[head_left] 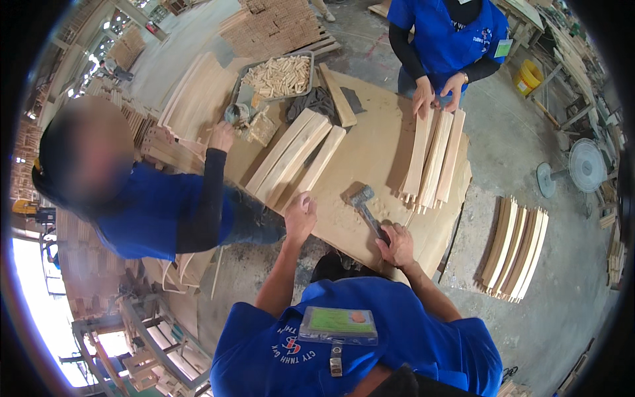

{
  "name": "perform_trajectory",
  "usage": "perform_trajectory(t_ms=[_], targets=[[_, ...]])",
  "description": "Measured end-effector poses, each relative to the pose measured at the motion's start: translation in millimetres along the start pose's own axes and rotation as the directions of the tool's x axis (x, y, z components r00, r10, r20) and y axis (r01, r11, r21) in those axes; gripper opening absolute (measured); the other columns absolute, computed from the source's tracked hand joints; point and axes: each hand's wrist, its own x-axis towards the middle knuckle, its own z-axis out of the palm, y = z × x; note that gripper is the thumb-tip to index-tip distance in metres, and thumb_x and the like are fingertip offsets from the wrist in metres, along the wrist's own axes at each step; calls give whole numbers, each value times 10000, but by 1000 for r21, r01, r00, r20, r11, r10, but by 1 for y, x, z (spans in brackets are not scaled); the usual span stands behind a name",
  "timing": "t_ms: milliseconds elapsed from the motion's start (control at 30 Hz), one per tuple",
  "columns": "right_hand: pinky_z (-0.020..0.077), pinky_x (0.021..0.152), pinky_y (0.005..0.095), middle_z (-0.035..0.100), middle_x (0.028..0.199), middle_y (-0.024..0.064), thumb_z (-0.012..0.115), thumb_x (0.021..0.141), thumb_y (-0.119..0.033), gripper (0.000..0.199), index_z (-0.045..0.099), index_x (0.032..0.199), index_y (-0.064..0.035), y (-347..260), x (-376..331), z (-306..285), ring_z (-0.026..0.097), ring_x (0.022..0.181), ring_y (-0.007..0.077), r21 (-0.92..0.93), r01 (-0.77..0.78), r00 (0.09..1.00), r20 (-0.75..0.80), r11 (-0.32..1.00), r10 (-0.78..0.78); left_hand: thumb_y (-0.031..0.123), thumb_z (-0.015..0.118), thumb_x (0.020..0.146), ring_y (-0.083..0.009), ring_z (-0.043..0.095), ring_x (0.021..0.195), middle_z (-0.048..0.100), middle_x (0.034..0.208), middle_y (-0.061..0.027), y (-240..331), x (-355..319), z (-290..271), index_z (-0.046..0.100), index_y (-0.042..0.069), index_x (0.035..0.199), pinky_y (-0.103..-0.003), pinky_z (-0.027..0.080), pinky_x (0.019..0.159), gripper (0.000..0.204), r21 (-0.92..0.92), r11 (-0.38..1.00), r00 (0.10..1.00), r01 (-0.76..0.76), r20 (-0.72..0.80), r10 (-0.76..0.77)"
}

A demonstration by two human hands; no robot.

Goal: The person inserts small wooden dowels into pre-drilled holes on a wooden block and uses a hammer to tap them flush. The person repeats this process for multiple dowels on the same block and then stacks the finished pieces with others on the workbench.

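My left hand [301, 217] is closed, fingers curled together, at the near end of a pale wooden slat [322, 157]. Whether it pinches the slat or some small piece is hidden. More slats [286, 153] lie side by side just beyond it. My right hand [398, 246] is wrapped round the handle of a hammer [361, 197], whose dark head rests on the cardboard-covered table [370, 145]. Ahead to the right, a co-worker's hands [433, 96] touch the far ends of several slats [433, 155] with pegged near ends.
A tray of wooden dowels [281, 74] stands at the far left, beside a dark cloth [314, 102]. A second co-worker [165, 205] reaches in from the left toward a small pot [235, 114]. Curved slats [514, 248] lie on the right, near a fan [586, 165].
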Motion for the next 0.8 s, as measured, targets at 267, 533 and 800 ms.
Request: perform_trajectory(t_ms=[267,533,800], targets=[[531,846,491,693,981,159,821,792,-227,432,694,1184,-98,-18,4,11,667,932,389,74,-169,983,-59,983,173,340,805,885,-423,482,1362,569,1371,-226,2,125,-15,536,49,1462,-519,371,1166,699,409,903,987,-128,-41,158],[528,914,481,673,1030,136,825,793,-219,449,668,1195,-98,-39,10,27,649,1005,376,-36,-438,896,-106,898,432,462,917,724,-457,367,1468,418,1524,-250,-4,189,-33,238,102,1662,-592,282,1225,1212,493,869,989,38,106,-104],[549,870,454,678,1026,109,855,782,-260,483,664,1208,-135,-38,14,19,676,974,324,17,-437,899,-21,899,437,451,914,713,-452,489,1358,511,1428,-236,-7,192,-28,261,83,1655,-569,351,1180,1204,482,875,991,43,91,-99]])
